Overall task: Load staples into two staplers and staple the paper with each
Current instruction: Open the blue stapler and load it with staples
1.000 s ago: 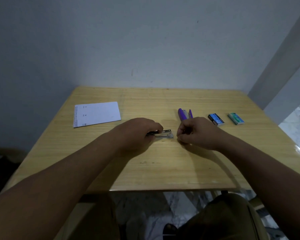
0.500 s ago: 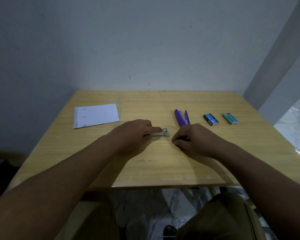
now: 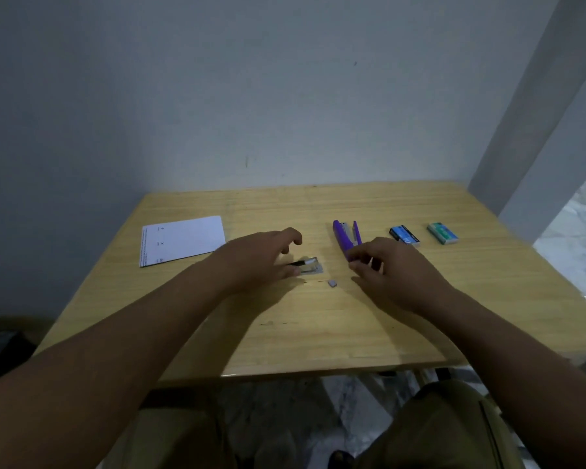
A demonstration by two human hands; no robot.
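Left hand (image 3: 261,262) is spread loose over the small black-and-silver stapler (image 3: 307,265) at the centre of the frame, fingers arched above it, thumb down by its near edge; whether the thumb actually touches it, I cannot tell. Right hand (image 3: 389,269) hovers just right of centre, fingers loosely curled, fingertips (image 3: 354,257) close by the near end of the purple stapler (image 3: 345,236). Whether anything is pinched there cannot be made out. That purple stapler lies hinged open on the wooden table (image 3: 318,333), pointing toward the top of the frame. A tiny grey piece (image 3: 332,283) sits on the wood between the two hands, apart from both. The paper (image 3: 183,240) lies flat at centre left, well clear of the staplers. Over at centre right, a blue staple box (image 3: 405,235) and a green staple box (image 3: 442,233) rest side by side.
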